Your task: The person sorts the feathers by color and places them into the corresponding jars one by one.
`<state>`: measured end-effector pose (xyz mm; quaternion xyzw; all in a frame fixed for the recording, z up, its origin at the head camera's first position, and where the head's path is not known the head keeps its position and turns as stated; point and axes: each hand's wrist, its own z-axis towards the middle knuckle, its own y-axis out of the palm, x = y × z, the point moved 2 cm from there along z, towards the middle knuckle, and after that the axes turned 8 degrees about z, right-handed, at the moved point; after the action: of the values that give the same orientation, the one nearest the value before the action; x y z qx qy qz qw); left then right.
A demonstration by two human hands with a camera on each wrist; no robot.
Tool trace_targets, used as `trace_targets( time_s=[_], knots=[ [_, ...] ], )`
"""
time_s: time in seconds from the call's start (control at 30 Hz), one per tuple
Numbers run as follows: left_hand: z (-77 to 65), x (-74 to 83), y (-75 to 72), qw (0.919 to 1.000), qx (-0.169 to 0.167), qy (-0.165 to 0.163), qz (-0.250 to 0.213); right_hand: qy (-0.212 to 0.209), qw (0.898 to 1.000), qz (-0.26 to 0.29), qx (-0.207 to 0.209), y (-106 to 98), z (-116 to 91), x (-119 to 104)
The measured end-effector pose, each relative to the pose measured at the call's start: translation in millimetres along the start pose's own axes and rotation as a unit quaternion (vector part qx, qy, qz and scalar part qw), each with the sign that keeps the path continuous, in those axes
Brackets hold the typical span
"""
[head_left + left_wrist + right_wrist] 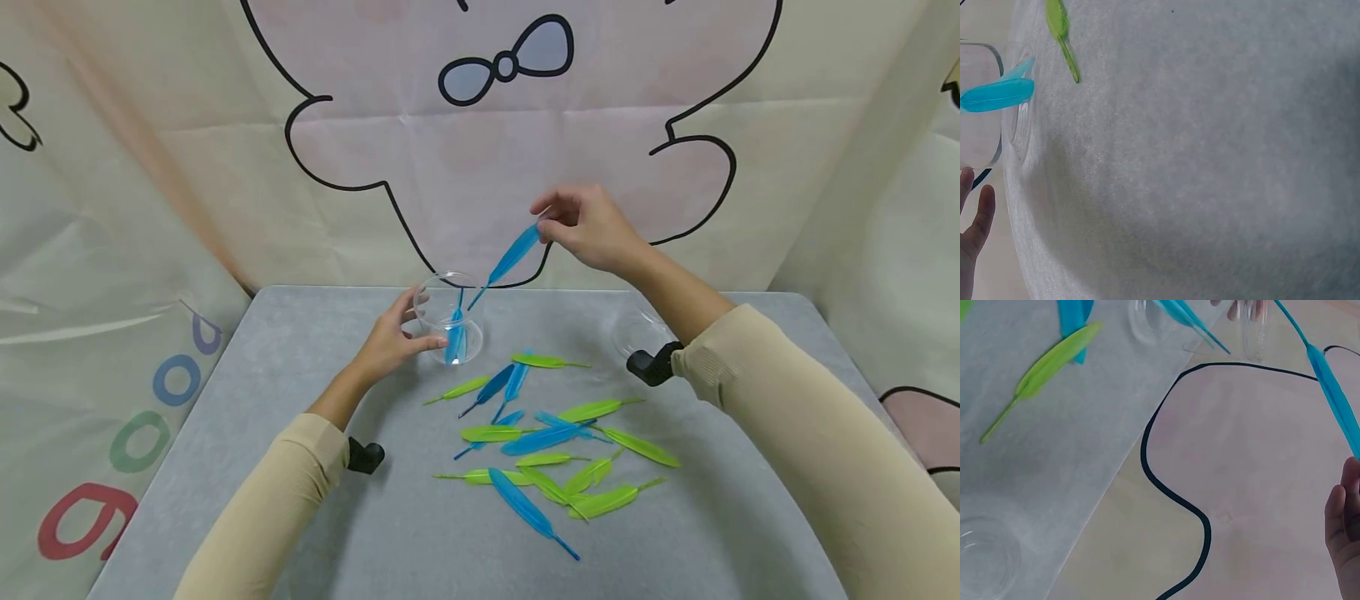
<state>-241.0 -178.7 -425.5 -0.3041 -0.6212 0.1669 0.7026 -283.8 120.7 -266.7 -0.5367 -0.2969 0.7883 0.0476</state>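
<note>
Blue Feather Held Near a Clear Cup

The right hand (591,229) is up in the air, above the far side of the tabletop (405,533). Its grip pinches a long blue feather (515,252) by the soft end. The thin stem points down and reaches close to the rim of a clear cup (474,338). It is hard to tell if the stem touches the rim.

The left hand (390,340) holds that cup near the back edge, with the thumb in front and the fingers at the side. Its grip is closed on the cup. Inside are blue feathers standing with their stems up (456,336).

More feathers lie in a messy bunch in the middle. Some are green feathers (641,447) and some are loose blue feathers (521,502), and a few sit on top of each other. A second clear cup (636,333) is on the right, partly hidden by the right arm.

The person has tan sleeves (262,508). Behind, a pale cloth (480,150) shows a drawn bow (506,67).
</note>
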Motion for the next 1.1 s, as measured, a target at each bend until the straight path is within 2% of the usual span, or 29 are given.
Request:
trace_targets(
  time_s=[0.3, 0.53, 0.73, 1.1],
  knots=[
    [0.3, 1.1, -0.7, 1.0000, 0.002, 0.004, -0.003, 0.004, 1.000, -0.002, 0.023, 9, 10, -1],
    [-0.3, 0.4, 0.1, 1.0000, 0.003, 0.003, -0.005, -0.018, 0.999, -0.011, 0.027, 25, 12, 2],
    [-0.3, -0.1, 0.2, 1.0000, 0.003, 0.004, -0.006, -0.016, 0.999, -0.028, 0.018, 42, 11, 7],
    [-0.4, -0.6, 0.5, 0.9999, -0.001, -0.001, -0.013, -0.004, 1.000, -0.021, -0.010, 66, 11, 12]
  ],
)
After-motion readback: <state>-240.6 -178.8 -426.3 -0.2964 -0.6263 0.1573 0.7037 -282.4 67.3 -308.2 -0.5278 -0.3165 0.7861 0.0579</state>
